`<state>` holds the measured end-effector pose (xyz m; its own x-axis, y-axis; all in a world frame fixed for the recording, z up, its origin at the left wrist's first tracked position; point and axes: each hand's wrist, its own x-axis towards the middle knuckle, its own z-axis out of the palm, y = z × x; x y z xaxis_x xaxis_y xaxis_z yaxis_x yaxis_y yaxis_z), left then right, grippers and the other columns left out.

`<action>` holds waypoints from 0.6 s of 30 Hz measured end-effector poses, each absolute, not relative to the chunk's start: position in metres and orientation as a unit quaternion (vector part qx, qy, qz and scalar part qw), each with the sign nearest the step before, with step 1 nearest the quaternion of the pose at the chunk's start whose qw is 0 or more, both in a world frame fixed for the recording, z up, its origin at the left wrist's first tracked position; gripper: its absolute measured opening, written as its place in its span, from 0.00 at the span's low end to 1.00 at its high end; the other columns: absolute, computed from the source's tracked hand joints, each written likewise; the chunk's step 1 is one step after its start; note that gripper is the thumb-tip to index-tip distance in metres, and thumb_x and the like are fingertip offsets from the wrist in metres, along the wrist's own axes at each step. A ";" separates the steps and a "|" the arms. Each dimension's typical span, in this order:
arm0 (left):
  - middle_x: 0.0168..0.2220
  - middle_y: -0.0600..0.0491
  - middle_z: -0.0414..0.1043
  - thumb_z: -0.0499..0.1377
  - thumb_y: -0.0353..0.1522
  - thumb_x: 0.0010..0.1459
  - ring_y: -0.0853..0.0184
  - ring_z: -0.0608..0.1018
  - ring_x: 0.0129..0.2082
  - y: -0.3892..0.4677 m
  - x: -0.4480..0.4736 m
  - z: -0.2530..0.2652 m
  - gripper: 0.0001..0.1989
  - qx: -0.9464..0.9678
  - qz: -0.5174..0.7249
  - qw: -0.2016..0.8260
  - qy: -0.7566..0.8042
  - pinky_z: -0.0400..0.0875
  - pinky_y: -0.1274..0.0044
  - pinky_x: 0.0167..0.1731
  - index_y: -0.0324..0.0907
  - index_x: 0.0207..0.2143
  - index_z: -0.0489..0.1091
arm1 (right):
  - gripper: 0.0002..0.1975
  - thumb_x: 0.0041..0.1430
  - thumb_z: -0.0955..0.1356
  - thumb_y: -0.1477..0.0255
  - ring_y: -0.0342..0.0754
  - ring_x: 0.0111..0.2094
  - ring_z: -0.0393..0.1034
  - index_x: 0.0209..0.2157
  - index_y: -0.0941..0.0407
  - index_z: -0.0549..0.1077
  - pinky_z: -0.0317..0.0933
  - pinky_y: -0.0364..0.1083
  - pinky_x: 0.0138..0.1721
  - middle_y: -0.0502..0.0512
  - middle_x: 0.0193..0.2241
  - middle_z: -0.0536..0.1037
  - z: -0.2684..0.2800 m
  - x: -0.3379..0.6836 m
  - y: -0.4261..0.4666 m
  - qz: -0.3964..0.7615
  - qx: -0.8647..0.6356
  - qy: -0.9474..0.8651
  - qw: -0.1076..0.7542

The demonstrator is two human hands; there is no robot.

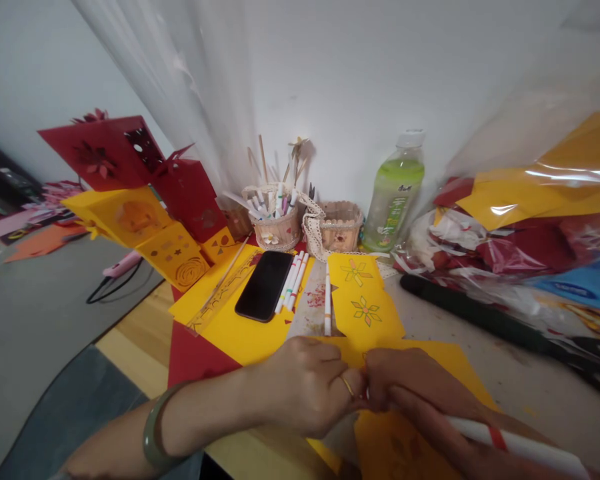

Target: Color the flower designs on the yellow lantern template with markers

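Note:
My right hand [420, 387] is closed around a white marker [525, 443] with a red band, whose back end points to the lower right. Its fingertips meet those of my left hand [320, 387], which is closed, with a ring on one finger. Whatever lies between the left fingers is hidden; a bit of red shows there. Both hands are over a cut sheet of yellow paper [447, 357]. On its far flap [387, 310] are two coloured flower drawings. A single white marker [328, 303] lies left of that flap.
A black phone [265, 287], several white markers [293, 283] and a clear ruler [225, 287] lie on yellow paper. Behind stand a marker basket [275, 230], another basket [340, 223] and a green drink bottle [395, 193]. Red-and-yellow paper boxes [180, 200] stand left; plastic-bagged paper [520, 227] lies right.

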<state>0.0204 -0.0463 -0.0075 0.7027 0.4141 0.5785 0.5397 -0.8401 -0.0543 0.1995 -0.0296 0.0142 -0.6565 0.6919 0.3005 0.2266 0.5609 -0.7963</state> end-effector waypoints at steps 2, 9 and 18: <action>0.15 0.57 0.61 0.43 0.32 0.63 0.72 0.64 0.16 -0.043 0.019 -0.004 0.18 -0.910 -0.295 0.106 -0.270 0.59 0.80 0.17 0.38 0.23 0.62 | 0.18 0.59 0.60 0.61 0.43 0.20 0.67 0.23 0.53 0.73 0.61 0.42 0.21 0.50 0.18 0.74 0.016 0.205 -0.023 0.413 -0.259 -0.825 0.287; 0.16 0.55 0.65 0.43 0.38 0.62 0.72 0.68 0.17 -0.032 0.008 0.003 0.23 -0.896 -0.274 0.096 -0.337 0.58 0.81 0.17 0.39 0.20 0.66 | 0.14 0.47 0.69 0.58 0.39 0.16 0.55 0.22 0.54 0.70 0.49 0.38 0.14 0.45 0.13 0.63 0.004 0.223 0.009 0.500 -0.416 -0.601 0.465; 0.28 0.52 0.74 0.49 0.36 0.61 0.67 0.74 0.26 0.002 -0.053 0.023 0.14 -0.728 -0.233 0.044 -0.643 0.62 0.80 0.24 0.41 0.32 0.71 | 0.12 0.51 0.67 0.60 0.46 0.24 0.71 0.31 0.53 0.76 0.67 0.43 0.24 0.52 0.26 0.78 0.016 0.218 0.015 0.338 -0.456 -0.712 0.415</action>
<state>-0.0533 0.0024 0.0228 0.0652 0.9155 0.3969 0.9570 -0.1700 0.2349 0.2176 0.0149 0.0162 -0.2410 0.9285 0.2824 0.3680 0.3567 -0.8587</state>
